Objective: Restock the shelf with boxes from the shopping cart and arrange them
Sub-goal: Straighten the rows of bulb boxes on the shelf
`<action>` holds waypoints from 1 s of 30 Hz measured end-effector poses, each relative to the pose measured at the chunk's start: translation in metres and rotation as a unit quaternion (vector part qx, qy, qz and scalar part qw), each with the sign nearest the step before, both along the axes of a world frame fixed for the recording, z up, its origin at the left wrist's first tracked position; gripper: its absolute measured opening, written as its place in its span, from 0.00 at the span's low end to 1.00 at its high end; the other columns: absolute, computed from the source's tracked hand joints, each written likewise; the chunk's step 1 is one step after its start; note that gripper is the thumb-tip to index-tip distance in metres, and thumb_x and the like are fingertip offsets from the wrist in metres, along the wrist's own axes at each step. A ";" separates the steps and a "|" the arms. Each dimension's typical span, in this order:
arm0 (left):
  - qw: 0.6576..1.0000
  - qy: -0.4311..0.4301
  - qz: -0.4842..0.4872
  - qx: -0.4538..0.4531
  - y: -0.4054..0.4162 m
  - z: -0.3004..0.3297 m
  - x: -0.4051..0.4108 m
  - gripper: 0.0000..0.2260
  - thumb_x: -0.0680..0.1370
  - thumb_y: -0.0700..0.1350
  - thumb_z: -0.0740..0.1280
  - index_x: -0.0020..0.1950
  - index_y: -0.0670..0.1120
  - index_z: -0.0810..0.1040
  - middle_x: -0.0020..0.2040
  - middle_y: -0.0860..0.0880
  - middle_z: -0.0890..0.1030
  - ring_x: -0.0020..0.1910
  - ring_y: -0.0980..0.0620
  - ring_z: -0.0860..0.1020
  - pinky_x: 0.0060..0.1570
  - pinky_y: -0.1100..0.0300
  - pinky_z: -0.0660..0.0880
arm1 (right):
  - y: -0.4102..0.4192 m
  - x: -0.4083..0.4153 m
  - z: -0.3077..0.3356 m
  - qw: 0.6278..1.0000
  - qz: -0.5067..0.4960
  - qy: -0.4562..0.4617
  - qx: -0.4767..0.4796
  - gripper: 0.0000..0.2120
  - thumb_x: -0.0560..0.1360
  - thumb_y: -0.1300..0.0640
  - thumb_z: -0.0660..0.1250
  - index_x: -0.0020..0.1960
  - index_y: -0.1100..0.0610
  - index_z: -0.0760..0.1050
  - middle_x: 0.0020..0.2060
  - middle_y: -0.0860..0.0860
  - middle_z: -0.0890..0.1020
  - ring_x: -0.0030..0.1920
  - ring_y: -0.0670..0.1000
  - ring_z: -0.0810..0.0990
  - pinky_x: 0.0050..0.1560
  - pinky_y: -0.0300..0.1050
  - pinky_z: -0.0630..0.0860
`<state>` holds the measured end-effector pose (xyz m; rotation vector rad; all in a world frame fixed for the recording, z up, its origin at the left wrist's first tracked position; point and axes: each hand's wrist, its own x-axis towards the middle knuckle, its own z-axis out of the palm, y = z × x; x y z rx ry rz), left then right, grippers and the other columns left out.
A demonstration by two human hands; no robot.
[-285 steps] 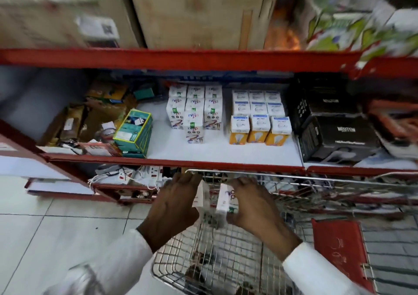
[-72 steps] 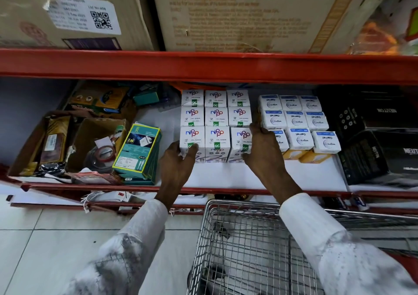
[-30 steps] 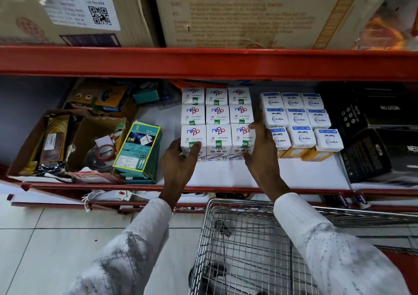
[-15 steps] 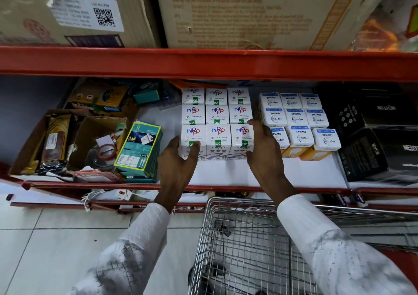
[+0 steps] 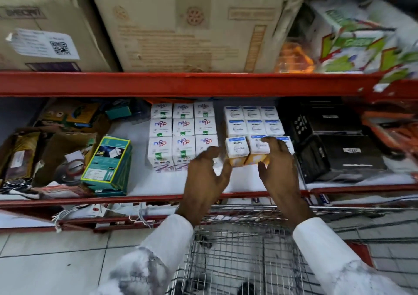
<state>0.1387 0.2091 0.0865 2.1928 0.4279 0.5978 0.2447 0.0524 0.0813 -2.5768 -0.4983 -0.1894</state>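
On the middle shelf (image 5: 158, 181) stand two blocks of small boxes: white Nippo boxes (image 5: 183, 134) on the left and white-and-blue boxes with orange fronts (image 5: 253, 127) on the right. My left hand (image 5: 207, 177) has its fingers spread against the left end of the front row of the white-and-blue boxes. My right hand (image 5: 277, 166) lies over the right part of that row, fingers on the box tops. Neither hand lifts a box. The wire shopping cart (image 5: 237, 256) is below my arms; I see no boxes in the part in view.
Large cardboard cartons (image 5: 190, 28) fill the upper shelf. A green-and-yellow box (image 5: 108, 163) and open cartons of mixed goods (image 5: 45, 150) sit left of the Nippo boxes. Black boxes (image 5: 339, 150) stand at the right. A lower shelf holds white cables (image 5: 90, 211). The floor is tiled.
Both hands have moved right, from the front row of Nippo boxes to the front row of white-and-blue boxes. The view has tilted up and blurred.
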 end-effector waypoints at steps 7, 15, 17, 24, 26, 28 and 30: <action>0.990 0.089 -0.008 0.105 -0.043 -0.027 0.049 0.24 0.76 0.49 0.67 0.71 0.45 0.71 0.61 0.42 0.82 0.56 0.42 0.81 0.56 0.51 0.79 | -0.041 0.049 -0.022 0.996 0.048 -0.043 -0.056 0.30 0.67 0.66 0.70 0.68 0.54 0.70 0.65 0.56 0.74 0.64 0.61 0.72 0.63 0.52 0.73; 0.989 0.089 0.038 0.109 -0.055 -0.034 0.077 0.25 0.73 0.46 0.72 0.70 0.46 0.72 0.61 0.44 0.82 0.55 0.43 0.83 0.54 0.52 0.80 | -0.054 0.095 -0.050 0.991 0.048 0.050 -0.115 0.42 0.66 0.59 0.75 0.75 0.51 0.60 0.74 0.59 0.63 0.72 0.63 0.64 0.70 0.54 0.66; 0.992 0.076 0.049 0.088 -0.060 -0.035 0.080 0.25 0.74 0.47 0.72 0.70 0.46 0.72 0.61 0.45 0.83 0.55 0.44 0.83 0.53 0.55 0.79 | -0.055 0.100 -0.054 0.994 0.050 0.076 -0.055 0.42 0.64 0.61 0.76 0.74 0.52 0.62 0.73 0.59 0.65 0.71 0.62 0.66 0.70 0.54 0.68; 0.994 0.047 0.103 0.009 -0.066 -0.046 0.087 0.19 0.76 0.45 0.71 0.65 0.41 0.75 0.56 0.43 0.84 0.54 0.43 0.82 0.48 0.71 0.66 | -0.062 0.100 -0.052 0.992 0.064 0.084 0.069 0.39 0.61 0.69 0.75 0.70 0.57 0.67 0.67 0.59 0.70 0.63 0.58 0.75 0.65 0.49 0.73; 0.993 0.049 0.109 -0.005 -0.065 -0.055 0.087 0.18 0.77 0.46 0.70 0.65 0.43 0.75 0.53 0.42 0.84 0.48 0.40 0.82 0.44 0.64 0.69 | -0.064 0.100 -0.054 0.992 0.066 0.073 0.080 0.38 0.61 0.72 0.73 0.68 0.57 0.69 0.65 0.58 0.71 0.62 0.56 0.76 0.64 0.43 0.72; 0.993 0.043 0.107 -0.012 -0.064 -0.060 0.087 0.17 0.77 0.44 0.70 0.65 0.44 0.74 0.53 0.42 0.83 0.43 0.39 0.82 0.41 0.61 0.70 | -0.066 0.102 -0.058 0.991 0.064 0.075 0.087 0.38 0.60 0.75 0.71 0.66 0.56 0.71 0.64 0.56 0.72 0.61 0.54 0.76 0.61 0.35 0.69; 0.994 0.034 0.102 -0.020 -0.064 -0.062 0.086 0.17 0.77 0.42 0.70 0.65 0.43 0.74 0.54 0.43 0.83 0.42 0.40 0.81 0.41 0.60 0.71 | -0.066 0.102 -0.059 0.990 0.059 0.084 0.100 0.37 0.59 0.77 0.70 0.65 0.55 0.72 0.63 0.56 0.73 0.60 0.53 0.77 0.57 0.30 0.67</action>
